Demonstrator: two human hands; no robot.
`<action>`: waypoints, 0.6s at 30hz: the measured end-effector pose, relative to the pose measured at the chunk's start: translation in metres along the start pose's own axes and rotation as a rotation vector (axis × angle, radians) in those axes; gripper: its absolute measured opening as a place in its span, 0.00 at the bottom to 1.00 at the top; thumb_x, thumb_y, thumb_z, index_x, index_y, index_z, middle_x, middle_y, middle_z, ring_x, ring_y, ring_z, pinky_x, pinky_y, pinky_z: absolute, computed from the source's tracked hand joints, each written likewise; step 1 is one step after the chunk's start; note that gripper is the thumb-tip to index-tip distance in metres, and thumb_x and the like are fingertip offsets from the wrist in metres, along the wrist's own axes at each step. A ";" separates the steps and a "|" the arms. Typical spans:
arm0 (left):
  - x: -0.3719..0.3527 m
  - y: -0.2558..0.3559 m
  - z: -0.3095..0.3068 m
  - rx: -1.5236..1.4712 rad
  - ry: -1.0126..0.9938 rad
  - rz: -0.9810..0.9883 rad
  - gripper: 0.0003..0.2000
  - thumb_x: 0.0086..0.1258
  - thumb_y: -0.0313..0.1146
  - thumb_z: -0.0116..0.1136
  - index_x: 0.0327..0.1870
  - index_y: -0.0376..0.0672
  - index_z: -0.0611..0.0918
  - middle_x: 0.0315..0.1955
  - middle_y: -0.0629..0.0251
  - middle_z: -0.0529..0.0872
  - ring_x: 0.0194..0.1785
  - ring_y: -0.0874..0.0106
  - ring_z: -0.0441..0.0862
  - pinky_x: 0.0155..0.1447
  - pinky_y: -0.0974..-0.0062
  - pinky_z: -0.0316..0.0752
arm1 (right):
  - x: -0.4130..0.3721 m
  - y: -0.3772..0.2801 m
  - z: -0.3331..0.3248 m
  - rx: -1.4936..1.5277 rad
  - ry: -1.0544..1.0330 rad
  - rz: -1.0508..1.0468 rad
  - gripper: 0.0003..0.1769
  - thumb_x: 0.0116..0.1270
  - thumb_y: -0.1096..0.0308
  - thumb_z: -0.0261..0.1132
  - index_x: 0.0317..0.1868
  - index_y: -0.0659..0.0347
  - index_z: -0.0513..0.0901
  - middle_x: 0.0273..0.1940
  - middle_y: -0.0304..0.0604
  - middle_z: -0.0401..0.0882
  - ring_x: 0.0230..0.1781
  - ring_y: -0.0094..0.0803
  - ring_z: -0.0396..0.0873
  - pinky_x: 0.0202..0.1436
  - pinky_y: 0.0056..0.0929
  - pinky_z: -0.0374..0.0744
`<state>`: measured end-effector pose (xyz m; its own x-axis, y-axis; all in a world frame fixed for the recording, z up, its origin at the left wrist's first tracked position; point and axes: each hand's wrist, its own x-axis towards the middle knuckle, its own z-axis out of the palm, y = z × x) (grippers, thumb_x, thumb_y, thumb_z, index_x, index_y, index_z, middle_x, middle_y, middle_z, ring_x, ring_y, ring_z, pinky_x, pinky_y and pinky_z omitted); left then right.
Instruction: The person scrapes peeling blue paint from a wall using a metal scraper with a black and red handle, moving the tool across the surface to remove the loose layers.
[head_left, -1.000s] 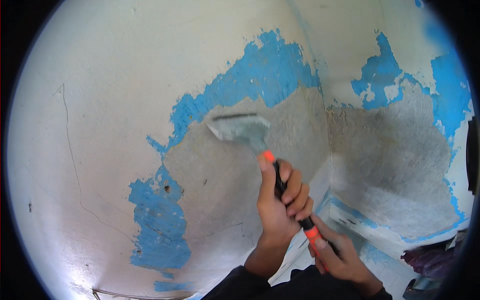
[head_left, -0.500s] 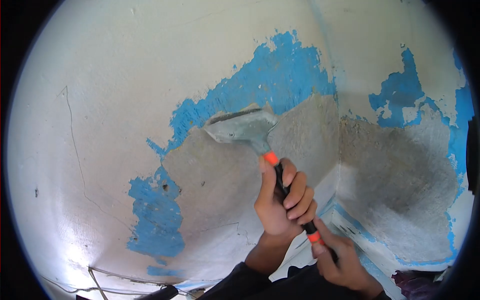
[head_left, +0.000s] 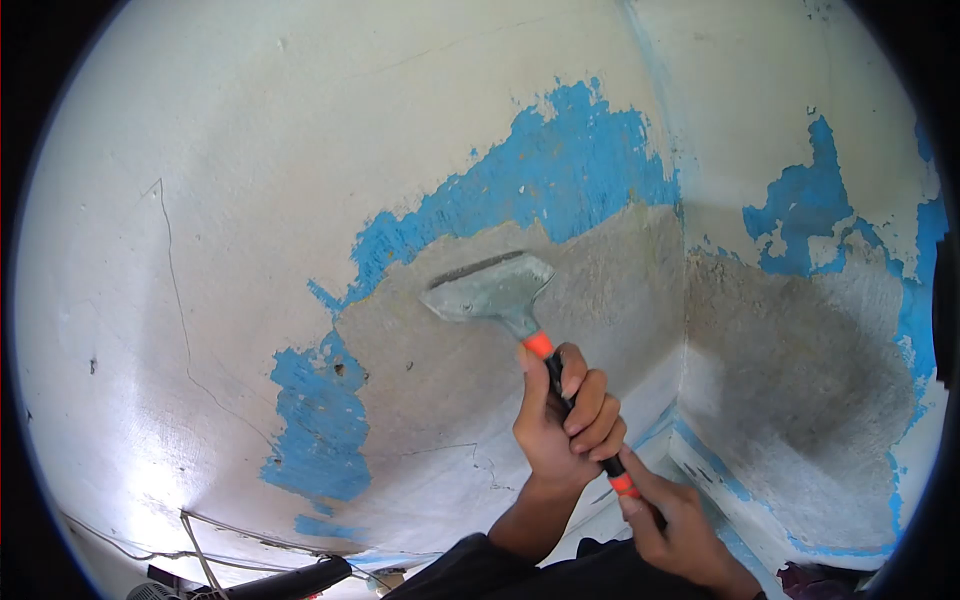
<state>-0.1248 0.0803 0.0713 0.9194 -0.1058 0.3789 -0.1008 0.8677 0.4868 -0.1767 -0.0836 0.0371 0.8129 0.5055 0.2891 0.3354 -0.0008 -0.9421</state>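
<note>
A long-handled wall scraper (head_left: 492, 289) with a wide grey metal head and a black-and-orange handle lies across the middle of the view. My left hand (head_left: 568, 425) is wrapped round the upper handle, just below the orange collar. Lower down, my right hand (head_left: 682, 528) grips the handle's butt end. The scraper's blade edge points up and left, over bare grey plaster (head_left: 400, 335). Just above it runs a ragged band of blue paint (head_left: 520, 170), bordered higher up by white paint (head_left: 300, 100).
A wall corner (head_left: 684, 300) divides this wall from one at the right, which has blue patches (head_left: 802, 205) and bare grey plaster (head_left: 800, 370). Another blue patch (head_left: 320, 420) lies lower left. Cables (head_left: 205, 550) and a dark tube-like object (head_left: 295, 580) are at the bottom left.
The scraper head has moved down from the lower edge of the blue band onto the bare plaster. Both hands keep their grip; the view has shifted slightly.
</note>
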 end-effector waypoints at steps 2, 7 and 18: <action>0.009 0.004 0.004 0.009 0.018 0.005 0.24 0.79 0.60 0.28 0.33 0.49 0.65 0.14 0.75 0.63 0.11 0.83 0.55 0.12 0.81 0.53 | 0.003 -0.001 0.000 0.020 -0.001 0.003 0.28 0.69 0.73 0.58 0.68 0.72 0.68 0.27 0.48 0.77 0.24 0.29 0.74 0.32 0.28 0.74; 0.009 0.008 0.005 0.021 0.016 0.005 0.24 0.79 0.60 0.27 0.33 0.49 0.66 0.14 0.75 0.63 0.10 0.83 0.55 0.12 0.81 0.52 | 0.011 0.000 -0.001 0.012 0.008 -0.097 0.27 0.69 0.73 0.58 0.68 0.71 0.68 0.33 0.54 0.80 0.26 0.31 0.76 0.33 0.28 0.75; 0.006 0.008 -0.004 0.040 -0.005 0.007 0.24 0.79 0.60 0.27 0.33 0.48 0.66 0.14 0.74 0.63 0.10 0.83 0.54 0.12 0.81 0.51 | 0.007 0.012 0.005 -0.039 0.004 -0.088 0.28 0.70 0.73 0.60 0.70 0.64 0.67 0.34 0.53 0.82 0.29 0.41 0.82 0.35 0.34 0.79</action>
<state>-0.1186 0.0886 0.0750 0.9168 -0.1024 0.3859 -0.1220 0.8485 0.5150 -0.1693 -0.0751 0.0274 0.7816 0.5015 0.3710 0.4237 0.0097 -0.9058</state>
